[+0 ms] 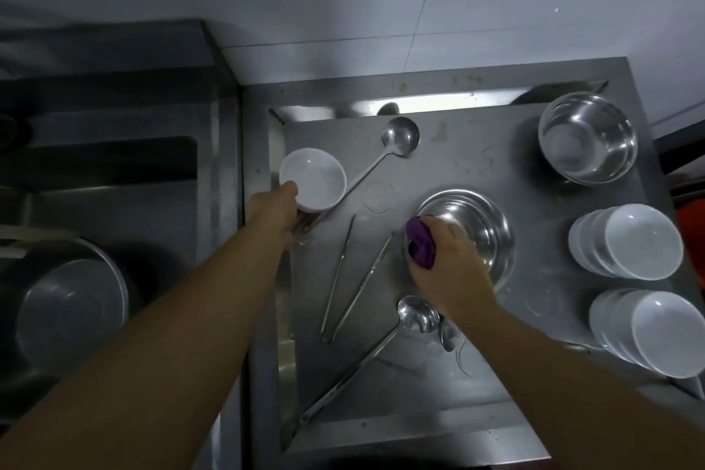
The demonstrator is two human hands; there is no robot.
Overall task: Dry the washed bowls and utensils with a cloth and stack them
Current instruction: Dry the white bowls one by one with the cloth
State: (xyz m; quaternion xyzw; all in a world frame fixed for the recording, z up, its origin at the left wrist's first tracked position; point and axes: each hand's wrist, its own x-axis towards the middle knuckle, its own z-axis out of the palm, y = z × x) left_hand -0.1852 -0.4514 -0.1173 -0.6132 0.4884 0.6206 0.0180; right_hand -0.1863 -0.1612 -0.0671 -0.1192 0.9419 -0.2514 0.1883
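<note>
Bowls everywhere on this steel counter [438, 385], and we're mid-drying; the left hand [280, 202] has its grip on a white bowl [313, 179] at the counter's far-left edge, thumb over the near rim, the other fingers hidden beneath; whether it's lifted or just resting there, I can't tell. Over on the right, the right hand [446, 259] has its grip closed round a bunched purple cloth [419, 246], held at the near rim of a steel bowl [473, 231] in the middle of the counter; whether the cloth actually touches that rim is hard to say. By my reading the white bowl is the next piece to be dried; that calls for bringing bowl and cloth together, wiping it out, then setting it on one of the two white stacks [625, 242] along the right edge. Waiting their turn, it seems: a ladle [400, 135] beside the white bowl, a pair of tongs [351, 279] in the middle, a second ladle [417, 313] near the front, and another steel bowl [587, 137] in the far-right corner; wet or dry, no telling in this dim light. Something small and shiny sits just behind the right wrist, too hidden to name; a sink [99, 179] sits dark and blurred to the left.
</note>
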